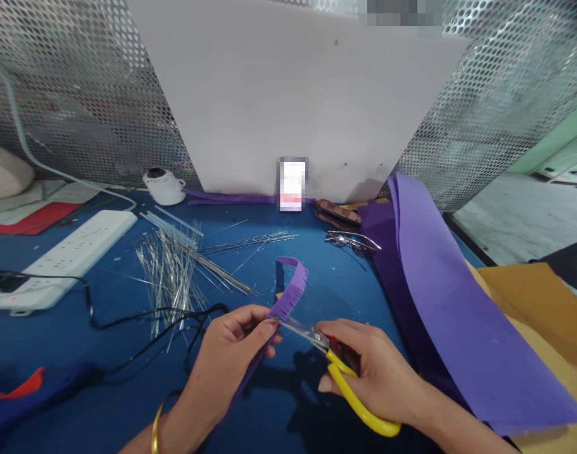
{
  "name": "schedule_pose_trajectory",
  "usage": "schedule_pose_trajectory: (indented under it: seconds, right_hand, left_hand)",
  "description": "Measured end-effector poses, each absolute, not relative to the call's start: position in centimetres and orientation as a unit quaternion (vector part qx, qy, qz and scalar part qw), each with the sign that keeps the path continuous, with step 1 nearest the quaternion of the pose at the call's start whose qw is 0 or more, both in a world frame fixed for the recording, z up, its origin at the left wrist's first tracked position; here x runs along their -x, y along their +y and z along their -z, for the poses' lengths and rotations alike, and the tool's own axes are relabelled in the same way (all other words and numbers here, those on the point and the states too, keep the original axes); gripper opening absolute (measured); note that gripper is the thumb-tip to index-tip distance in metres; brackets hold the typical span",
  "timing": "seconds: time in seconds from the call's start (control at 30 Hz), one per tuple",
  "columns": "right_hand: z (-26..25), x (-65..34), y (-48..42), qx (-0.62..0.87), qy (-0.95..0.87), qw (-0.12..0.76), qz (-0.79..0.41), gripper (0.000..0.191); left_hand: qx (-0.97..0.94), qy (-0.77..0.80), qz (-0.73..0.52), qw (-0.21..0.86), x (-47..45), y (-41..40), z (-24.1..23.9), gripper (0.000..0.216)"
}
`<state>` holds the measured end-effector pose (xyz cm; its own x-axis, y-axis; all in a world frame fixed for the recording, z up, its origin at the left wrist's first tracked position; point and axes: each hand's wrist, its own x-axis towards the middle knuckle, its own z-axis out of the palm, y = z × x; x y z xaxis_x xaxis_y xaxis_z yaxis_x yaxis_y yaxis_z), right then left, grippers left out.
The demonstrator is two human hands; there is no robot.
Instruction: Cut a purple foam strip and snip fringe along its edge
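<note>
Left hand [243, 343] pinching the strip [289, 296], right hand [364, 362] gripping the scissors [353, 398]

I hold the purple strip between the thumb and fingers of my left hand, above the counter [338, 290]. Its far end curls up and away from me, with small cuts fringing one edge; the near end trails down under my palm. My right hand is closed around the yellow handles of the scissors, and their blades reach across to the strip, just beside my left thumb — how far apart the blades stand, I cannot tell. A gold bangle [156, 425] circles my left wrist.

Left of my hands, a heap of wires [172, 271] lies over the counter, some more pointing right behind it. A black cord [149, 313] runs past them, near a blue tool [64, 386] with an orange part. Further left is a white socket bar [70, 255], and behind the heap a white cup [165, 188].

Against the panel [292, 94] at the back stands a bright screen, blurred [292, 183], with purple bands [236, 199] beside it. Glasses [349, 241] lie before a case [338, 213]. On my right, a large purple sheet [453, 309] overlaps a mustard one [538, 296].
</note>
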<state>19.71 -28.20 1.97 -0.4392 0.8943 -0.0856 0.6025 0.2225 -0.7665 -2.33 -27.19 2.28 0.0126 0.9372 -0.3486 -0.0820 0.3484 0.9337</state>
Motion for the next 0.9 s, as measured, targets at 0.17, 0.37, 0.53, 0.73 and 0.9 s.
schedule_pose_trajectory:
  seconds: [0.17,0.37,0.53,0.73,0.9]
  right_hand:
    - [-2.22,-19.56,-28.21,0.494,-0.762,0.188,-0.373,0.039]
    - [-2.14,-19.65,-28.26,0.491,-0.755,0.180,-0.395,0.033]
    - [-1.97,-19.70,-28.20,0.491,-0.749,0.182,-0.407,0.029]
    - [-1.84,-19.74,-28.18,0.484,-0.751,0.189,-0.408,0.029]
    - [-1.76,-19.66,-28.33,0.485,-0.751,0.192,-0.406,0.030]
  left_hand:
    - [-0.397,0.568,-0.420,0.586,2.27,-27.18,-2.48,0.017]
    - [-0.418,0.576,-0.408,0.571,2.43,-27.39,-2.89,0.018]
    - [-0.431,0.576,-0.405,0.564,2.47,-27.34,-3.07,0.017]
    - [-0.433,0.569,-0.409,0.568,2.42,-27.21,-2.90,0.016]
    - [-0.396,0.572,-0.413,0.588,2.26,-27.36,-2.96,0.016]
